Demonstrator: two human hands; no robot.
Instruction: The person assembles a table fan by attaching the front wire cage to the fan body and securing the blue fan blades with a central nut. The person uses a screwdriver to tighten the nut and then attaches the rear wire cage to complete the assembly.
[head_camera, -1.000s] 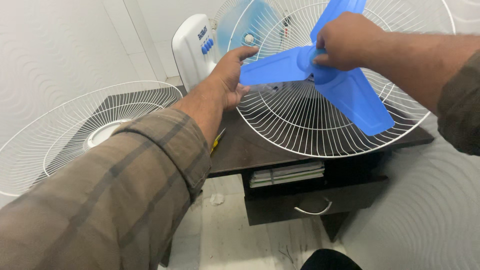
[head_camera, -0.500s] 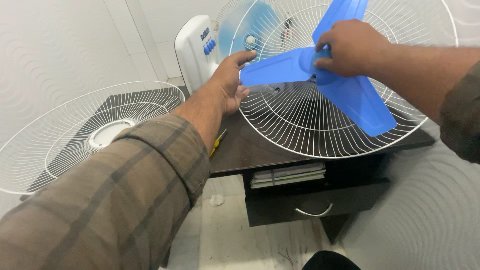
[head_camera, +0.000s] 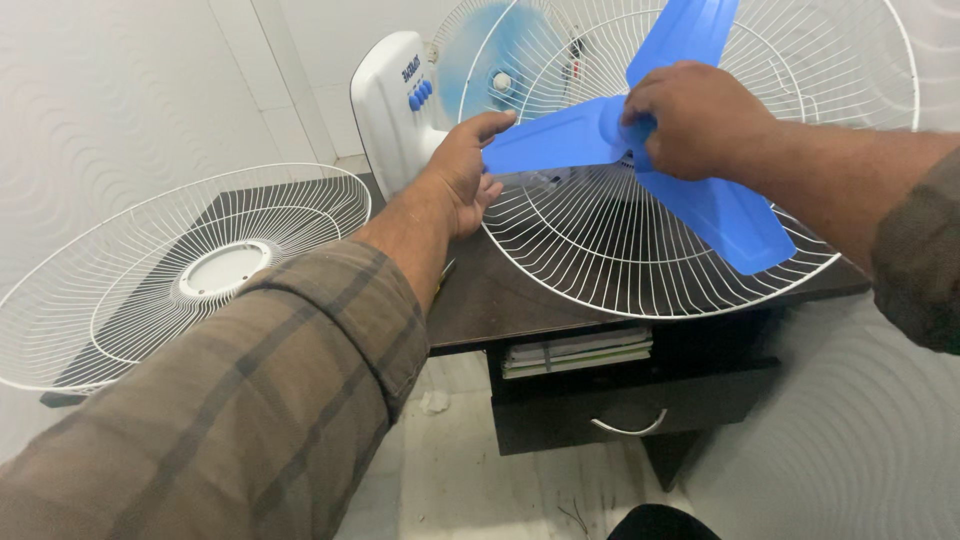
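Note:
A blue three-bladed fan blade (head_camera: 715, 210) sits in front of a white wire rear guard (head_camera: 600, 255) that stands tilted on a dark table (head_camera: 495, 300). My right hand (head_camera: 695, 118) is closed over the blade's hub. My left hand (head_camera: 462, 170) grips the left rim of that guard, fingers curled around the wire, beside one blade tip. Behind stands the white fan body (head_camera: 395, 100) with blue buttons.
A second white wire guard (head_camera: 150, 280) with a round centre plate lies flat on the table's left end. Under the table are stacked books (head_camera: 575, 352) on a shelf and a drawer with a metal handle (head_camera: 625, 425). White walls surround; pale floor below.
My right hand has slid slightly down and right on the hub, and the blade has turned a little. The view shifted slightly; my left hand stays on the guard rim.

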